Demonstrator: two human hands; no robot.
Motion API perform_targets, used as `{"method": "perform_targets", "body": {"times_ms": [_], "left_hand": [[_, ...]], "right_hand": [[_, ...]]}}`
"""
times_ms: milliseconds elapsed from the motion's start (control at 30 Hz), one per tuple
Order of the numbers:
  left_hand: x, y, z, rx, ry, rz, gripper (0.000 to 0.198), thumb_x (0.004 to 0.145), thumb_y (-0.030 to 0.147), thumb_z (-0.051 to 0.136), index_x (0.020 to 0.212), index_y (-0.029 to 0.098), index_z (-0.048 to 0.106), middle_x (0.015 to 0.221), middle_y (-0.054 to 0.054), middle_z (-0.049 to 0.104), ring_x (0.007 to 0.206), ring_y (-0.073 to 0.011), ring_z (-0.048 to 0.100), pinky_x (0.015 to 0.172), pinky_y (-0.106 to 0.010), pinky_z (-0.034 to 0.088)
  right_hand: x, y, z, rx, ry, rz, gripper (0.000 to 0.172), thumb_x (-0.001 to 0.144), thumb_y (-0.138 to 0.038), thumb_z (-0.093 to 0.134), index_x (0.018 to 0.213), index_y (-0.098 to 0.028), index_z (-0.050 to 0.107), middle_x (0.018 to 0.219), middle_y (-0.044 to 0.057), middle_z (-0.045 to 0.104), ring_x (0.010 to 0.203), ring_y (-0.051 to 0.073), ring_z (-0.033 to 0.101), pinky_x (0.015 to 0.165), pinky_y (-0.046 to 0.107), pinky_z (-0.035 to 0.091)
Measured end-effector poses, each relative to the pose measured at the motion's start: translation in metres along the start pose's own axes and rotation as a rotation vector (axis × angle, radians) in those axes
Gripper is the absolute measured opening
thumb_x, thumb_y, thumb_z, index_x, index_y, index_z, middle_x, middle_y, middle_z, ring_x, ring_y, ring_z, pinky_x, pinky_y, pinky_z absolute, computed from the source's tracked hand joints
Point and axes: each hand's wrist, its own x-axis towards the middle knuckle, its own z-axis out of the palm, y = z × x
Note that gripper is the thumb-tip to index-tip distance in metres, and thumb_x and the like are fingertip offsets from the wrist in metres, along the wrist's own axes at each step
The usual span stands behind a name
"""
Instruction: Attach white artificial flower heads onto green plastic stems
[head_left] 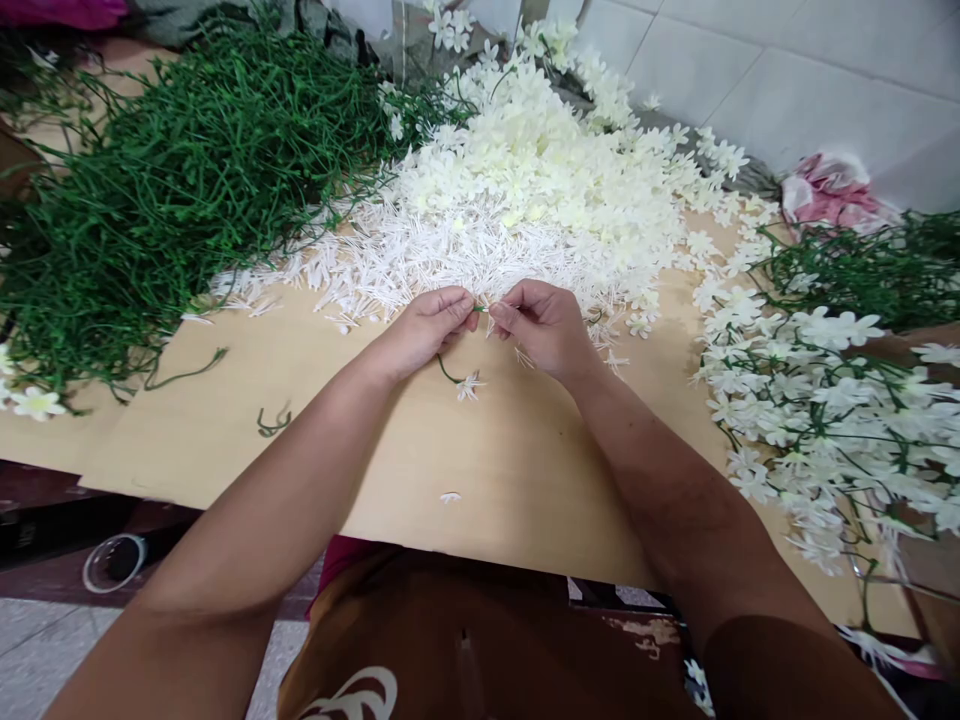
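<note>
My left hand is closed, its thumb and finger pinching a thin green artificial flower stem. One branch of the stem hangs below the hand and ends in a white spiky cluster. The stem's green tip pokes out toward my right hand, which is also closed in a pinch, fingertips almost meeting the left ones. Whatever sits between the right fingertips is too small to make out. Just beyond both hands spreads a heap of slim white pieces.
Cream-white artificial petals are piled at the back centre. Green stems form a large mound at left. Assembled white flowers lie at right. Loose stem bits and a small white piece lie on the tan board.
</note>
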Motion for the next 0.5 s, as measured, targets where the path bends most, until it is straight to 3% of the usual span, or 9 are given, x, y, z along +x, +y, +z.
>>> {"method": "perform_targets", "body": {"times_ms": [200,500], "left_hand": [[0.0000,-0.0001,-0.0003,0.007,-0.034,0.017,0.039,0.079,0.049,0.063,0.065,0.017,0.046,0.053,0.006,0.030,0.046,-0.0048,0.024,0.045,-0.021,0.013],[0.0016,-0.0040,-0.0013,0.007,-0.043,0.032,0.039,0.081,0.049,0.061,0.065,0.018,0.044,0.054,0.006,0.030,0.047,-0.0053,0.023,0.045,-0.022,0.013]], "right_hand": [[0.0001,0.0014,0.0000,-0.056,0.019,-0.001,0.050,0.072,-0.062,0.069,0.060,-0.019,0.047,0.051,-0.006,0.040,0.051,0.006,0.032,0.049,0.024,0.025],[0.0002,-0.0001,0.0007,-0.023,-0.021,0.017,0.049,0.073,-0.062,0.067,0.060,-0.019,0.047,0.052,-0.006,0.038,0.051,0.006,0.030,0.050,0.025,0.024]]}}
